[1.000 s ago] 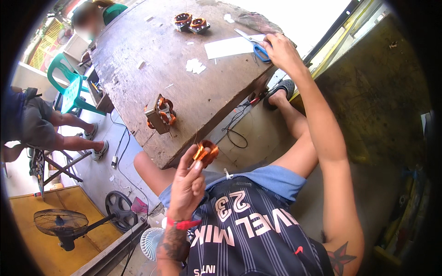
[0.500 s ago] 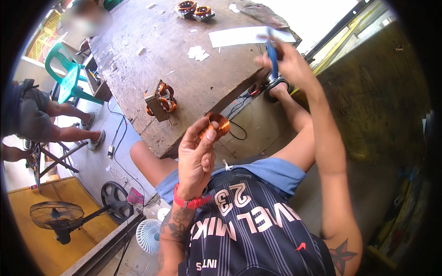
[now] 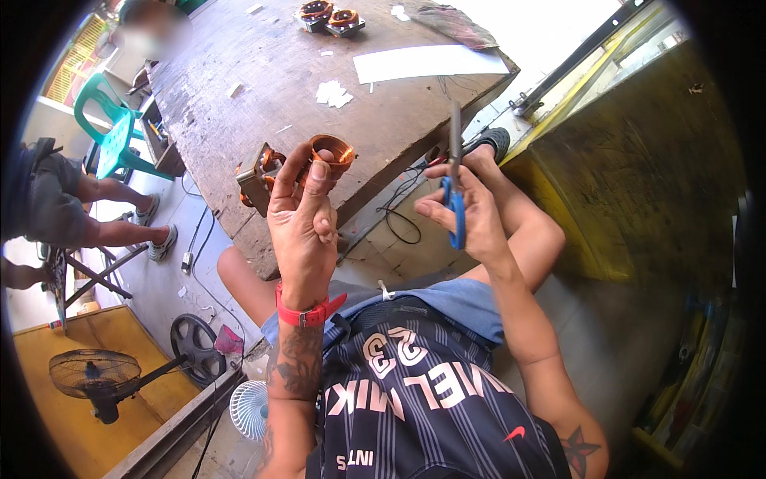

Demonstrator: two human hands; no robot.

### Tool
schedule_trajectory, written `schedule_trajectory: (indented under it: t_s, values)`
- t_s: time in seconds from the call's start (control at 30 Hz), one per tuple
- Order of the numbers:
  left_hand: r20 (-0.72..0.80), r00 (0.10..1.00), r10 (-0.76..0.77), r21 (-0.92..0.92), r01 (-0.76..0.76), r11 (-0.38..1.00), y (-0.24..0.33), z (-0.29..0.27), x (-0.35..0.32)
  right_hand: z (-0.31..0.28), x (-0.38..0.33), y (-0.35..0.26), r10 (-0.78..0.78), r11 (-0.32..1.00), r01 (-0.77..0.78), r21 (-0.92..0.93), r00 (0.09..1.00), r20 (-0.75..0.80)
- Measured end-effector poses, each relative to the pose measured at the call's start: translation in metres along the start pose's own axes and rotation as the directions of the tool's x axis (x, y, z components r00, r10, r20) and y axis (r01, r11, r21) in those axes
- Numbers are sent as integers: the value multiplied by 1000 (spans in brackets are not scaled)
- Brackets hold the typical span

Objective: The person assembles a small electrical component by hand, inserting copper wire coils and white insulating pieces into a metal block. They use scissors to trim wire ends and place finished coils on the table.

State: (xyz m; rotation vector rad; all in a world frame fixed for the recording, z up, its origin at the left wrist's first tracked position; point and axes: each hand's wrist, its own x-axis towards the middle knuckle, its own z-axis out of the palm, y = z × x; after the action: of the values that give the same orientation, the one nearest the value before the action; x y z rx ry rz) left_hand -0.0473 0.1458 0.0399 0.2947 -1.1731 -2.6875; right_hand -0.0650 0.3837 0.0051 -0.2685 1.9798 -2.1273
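The coil point(image 3: 342, 152) was left of the scissors point(image 3: 456, 150). Scraps point(image 3: 333, 93) lay on the counter point(image 3: 215, 104), left of the paper strip point(image 3: 427, 64).

I am in what looks like a workshop: the worn table point(image 3: 239, 120) bears wound cores point(image 3: 345, 28) and white scraps point(image 3: 333, 93), I hold a coil point(image 3: 343, 152) in my left hand point(image 3: 303, 227) and scissors point(image 3: 457, 217) in my right hand point(image 3: 480, 217), and cords point(image 3: 187, 261) trail over the floor point(image 3: 163, 287).

Left fingers point(image 3: 289, 174) pinch, pointing forward, while right fingers point(image 3: 474, 193) curl.
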Motion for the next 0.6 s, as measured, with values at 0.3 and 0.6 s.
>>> schedule_trajectory:
  t_s: [0.3, 0.6]
  values:
    - [-87, 993, -80, 129, 91, 987, -6, -1, -6, -37, -26, 4, -77, 991, 51, -125, 973, -217]
    - [117, 932, -342, 179, 319, 931, -2, -9, -34, 4, -39, -34, -162, 980, 142, -138, 976, -143]
